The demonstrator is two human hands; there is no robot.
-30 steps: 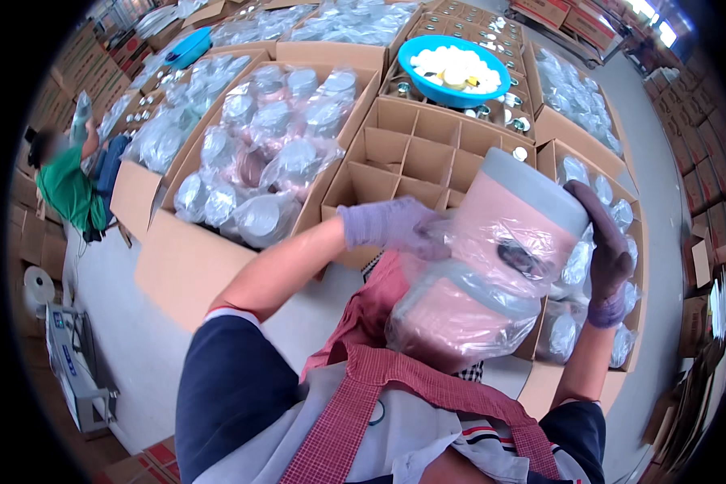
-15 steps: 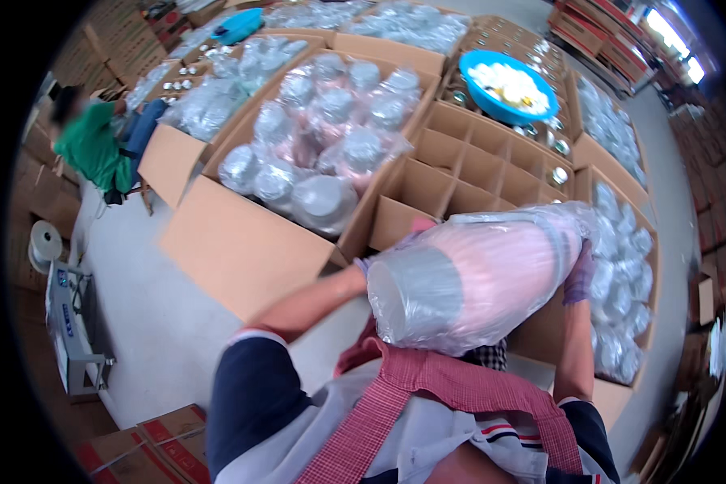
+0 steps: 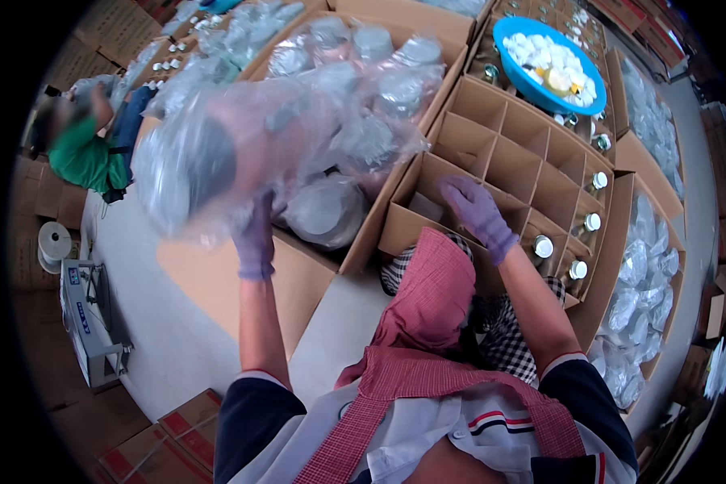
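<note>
Now holding bagged pink container (image 3: 254,137) over left edge of filled carton (image 3: 411,20) with closed left grip (image 3: 255,235) only, leaving right grip (image 3: 473,211) half-open, seemingly empty, above divided carton (image 3: 405,230).

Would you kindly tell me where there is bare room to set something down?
Grey floor is bare between the grey boxy machine and the brown cardboard flap. Far compartments in the divided brown cardboard box, left of the white-capped bottles, look free. The neighbouring brown carton of plastic-bagged pink-and-grey containers is crowded.
</note>
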